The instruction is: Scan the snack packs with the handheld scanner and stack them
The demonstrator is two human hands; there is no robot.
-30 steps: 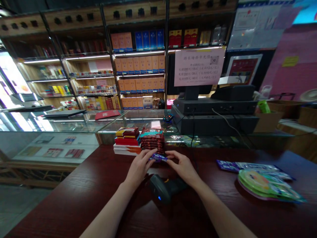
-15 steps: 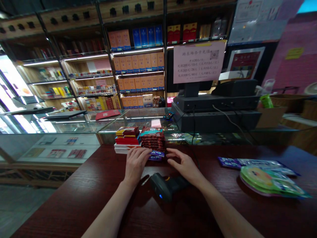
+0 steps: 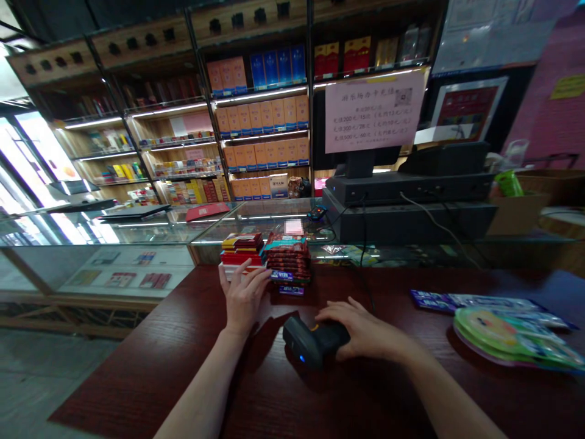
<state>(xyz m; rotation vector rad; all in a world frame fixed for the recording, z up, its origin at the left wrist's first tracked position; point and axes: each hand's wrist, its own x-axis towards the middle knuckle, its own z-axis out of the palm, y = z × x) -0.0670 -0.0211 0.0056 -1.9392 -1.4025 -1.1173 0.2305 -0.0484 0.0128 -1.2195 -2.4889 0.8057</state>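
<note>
Left hand (image 3: 244, 300): bare, slender-fingered. Left forearm (image 3: 201, 381): bare to near edge of view, slim, tapering toward the hand. Right hand (image 3: 363, 329): bare, matching build. Right forearm (image 3: 436, 384): bare, likewise tapering. Finer detail: too small to tell.

Both bare forearms (image 3: 201, 384) reach in from the near side. The left hand (image 3: 243, 299), farther out, is palm down, its fingers (image 3: 236, 277) spread and pointing far. The right hand (image 3: 365, 329), nearer, points leftward, back up, its fingers slightly bent and parted from the thumb (image 3: 346, 351).
</note>
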